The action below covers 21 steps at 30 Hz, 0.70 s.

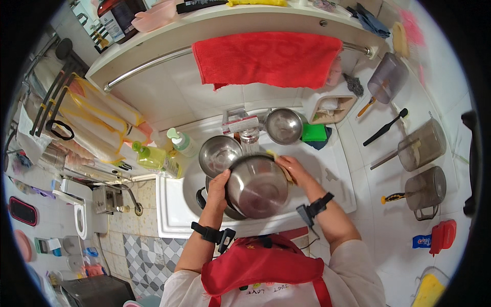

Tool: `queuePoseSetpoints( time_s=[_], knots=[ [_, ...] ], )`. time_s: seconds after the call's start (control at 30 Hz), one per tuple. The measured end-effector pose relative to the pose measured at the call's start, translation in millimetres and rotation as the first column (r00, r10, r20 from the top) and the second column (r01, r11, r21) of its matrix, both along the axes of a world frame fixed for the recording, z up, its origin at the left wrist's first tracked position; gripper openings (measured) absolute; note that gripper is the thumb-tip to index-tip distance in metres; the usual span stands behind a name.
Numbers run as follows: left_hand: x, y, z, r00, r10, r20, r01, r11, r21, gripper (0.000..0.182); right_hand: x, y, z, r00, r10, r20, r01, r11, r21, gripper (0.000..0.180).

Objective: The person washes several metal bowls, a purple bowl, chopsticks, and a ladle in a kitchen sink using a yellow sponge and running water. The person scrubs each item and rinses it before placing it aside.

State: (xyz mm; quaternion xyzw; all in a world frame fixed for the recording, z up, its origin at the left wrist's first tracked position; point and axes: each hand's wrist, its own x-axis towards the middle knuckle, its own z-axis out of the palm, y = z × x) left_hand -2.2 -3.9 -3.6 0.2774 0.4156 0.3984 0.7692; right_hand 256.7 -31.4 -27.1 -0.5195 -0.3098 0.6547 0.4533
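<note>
A stainless-steel pot [257, 188] is tipped over the white sink, its round base facing up toward me. My left hand [218, 192] grips it by the left side near the rim. On the far right side my right hand [292, 169] presses a yellowish cloth or sponge [287, 175] against the pot; my fingers partly hide it. Water seems to run from the faucet [249, 132] just behind the pot. Left of the faucet a steel bowl [220, 154] sits by the basin's back edge. Under the pot, more cookware with a black handle [200, 197] shows partly.
Another steel bowl [284, 126] and a green sponge [313, 132] lie on the white sink ledge [337, 161]. Pump bottles [157, 159] stand at the left. A red towel [266, 59] hangs from the rail behind. Several strainers and scoops [422, 144] hang on the right wall.
</note>
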Motion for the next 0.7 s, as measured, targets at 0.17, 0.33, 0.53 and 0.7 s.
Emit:
queuePoseSetpoints(
  time_s=[0.17,0.33,0.53,0.7],
  knots=[
    [3.1,-8.6,-25.2,0.92,0.322,0.224,-0.301,0.946,-0.123,0.046,-68.3,-57.0,-55.9,0.529,-0.334,-0.78,0.32,0.93,-0.182,0.034],
    [14.2,-14.4,-42.1,0.866,0.372,0.334,-0.294,0.919,-0.261,0.05,-91.6,-74.6,-48.1,0.612,-0.275,-0.741,0.381,0.924,-0.029,0.024],
    [18.2,-23.6,-36.4,0.987,0.157,0.036,-0.159,0.985,0.063,0.042,-41.7,-62.8,8.5,0.784,-0.467,-0.41,0.539,0.839,0.076,0.011],
    [23.4,-33.1,-6.7,0.818,0.307,-0.486,0.191,0.652,0.734,0.044,-38.8,-57.3,27.6,0.772,-0.532,-0.349,0.611,0.773,0.173,0.011]
  ],
)
